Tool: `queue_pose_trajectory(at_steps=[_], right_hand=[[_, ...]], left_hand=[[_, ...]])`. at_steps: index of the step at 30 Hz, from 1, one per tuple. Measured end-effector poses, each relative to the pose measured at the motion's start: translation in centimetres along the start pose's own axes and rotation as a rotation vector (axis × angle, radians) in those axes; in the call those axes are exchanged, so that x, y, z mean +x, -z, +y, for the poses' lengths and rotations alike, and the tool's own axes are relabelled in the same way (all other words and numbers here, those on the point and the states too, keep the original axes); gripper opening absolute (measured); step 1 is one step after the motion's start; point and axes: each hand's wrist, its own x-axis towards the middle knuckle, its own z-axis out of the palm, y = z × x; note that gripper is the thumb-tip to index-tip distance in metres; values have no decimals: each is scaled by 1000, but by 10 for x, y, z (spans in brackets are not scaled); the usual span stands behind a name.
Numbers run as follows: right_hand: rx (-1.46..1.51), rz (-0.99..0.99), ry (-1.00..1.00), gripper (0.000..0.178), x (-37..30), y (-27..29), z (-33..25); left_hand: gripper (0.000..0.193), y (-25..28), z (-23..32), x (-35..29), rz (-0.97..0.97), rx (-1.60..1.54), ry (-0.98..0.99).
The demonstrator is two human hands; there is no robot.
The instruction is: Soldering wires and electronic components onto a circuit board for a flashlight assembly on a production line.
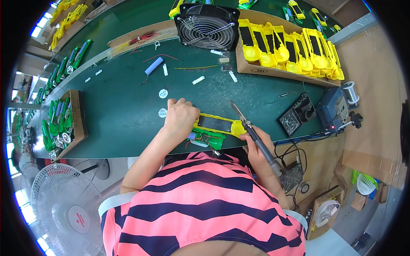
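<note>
My left hand [181, 117] is closed over the left end of a yellow plastic casing [235, 128] with a dark rectangular panel set in it. Just below lies an opened green casing [217, 141] with a circuit board and wires, near the table's front edge. Its left part is partly hidden by that hand. A soldering iron [253, 133] with a dark handle is gripped in my right hand [261, 150], its tip pointing up and left above the table. The fingers of this hand also reach the yellow casing's right end.
A cardboard box [282, 76] of yellow casings stands beside a black metal fan [207, 29]. At right are the iron's stand [297, 114], a blue soldering station [331, 112] and a solder spool [350, 92]. A blue cylindrical cell [153, 66] lies behind. Green casings fill the left box [77, 123].
</note>
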Motion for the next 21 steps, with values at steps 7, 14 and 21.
queue_pose_trajectory(at_steps=[7, 14, 21], right_hand=[[-245, -158, 63, 40, 1, 13, 8], [-218, -212, -4, 46, -2, 17, 14], [-221, -201, 1, 47, -2, 16, 15]], left_hand=[[2, 6, 4, 1, 20, 25, 0], [5, 2, 1, 0, 25, -70, 14], [4, 2, -5, 1, 10, -142, 21]])
